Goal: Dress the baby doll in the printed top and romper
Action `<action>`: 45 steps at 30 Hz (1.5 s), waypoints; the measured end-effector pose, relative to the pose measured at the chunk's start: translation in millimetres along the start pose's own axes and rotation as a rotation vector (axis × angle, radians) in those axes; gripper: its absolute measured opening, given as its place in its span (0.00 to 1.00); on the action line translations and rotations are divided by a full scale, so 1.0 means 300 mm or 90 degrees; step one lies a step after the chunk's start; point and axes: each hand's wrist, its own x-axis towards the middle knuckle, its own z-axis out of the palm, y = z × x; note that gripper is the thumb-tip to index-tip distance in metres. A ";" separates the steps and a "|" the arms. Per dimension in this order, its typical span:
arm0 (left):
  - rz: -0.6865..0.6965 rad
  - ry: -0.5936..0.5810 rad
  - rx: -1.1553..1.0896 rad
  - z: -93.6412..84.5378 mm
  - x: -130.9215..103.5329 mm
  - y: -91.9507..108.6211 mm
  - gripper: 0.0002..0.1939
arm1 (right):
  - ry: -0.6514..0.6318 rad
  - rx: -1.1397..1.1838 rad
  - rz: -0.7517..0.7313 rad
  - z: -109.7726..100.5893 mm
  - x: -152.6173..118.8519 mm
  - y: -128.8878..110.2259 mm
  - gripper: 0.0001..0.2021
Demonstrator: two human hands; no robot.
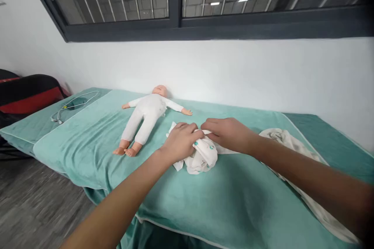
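Left hand [180, 142] grips the bunched printed cloth [204, 158]; right hand [228, 134] pinches its upper edge. Cloth lies beneath and between both hands, on the bed [330, 136]. Green cover [210, 202] extends from it to the front edge; doll [148, 108] lies left.

White cloth [204, 159], green-printed, crumpled, bunched up, on teal sheet [222, 206]
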 end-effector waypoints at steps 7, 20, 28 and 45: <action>-0.284 0.096 0.079 -0.128 0.014 0.019 0.14 | -0.110 0.091 0.329 -0.023 -0.146 0.102 0.15; -0.304 0.114 -0.634 -0.146 0.006 0.177 0.27 | 0.185 0.980 0.245 0.220 -0.097 -0.145 0.19; -0.276 0.245 -0.506 -0.101 -0.032 0.110 0.42 | 0.213 1.313 0.181 0.145 -0.052 -0.161 0.20; -0.867 0.340 -0.873 0.103 -0.627 0.019 0.33 | 0.106 0.601 0.178 0.504 -0.117 0.105 0.19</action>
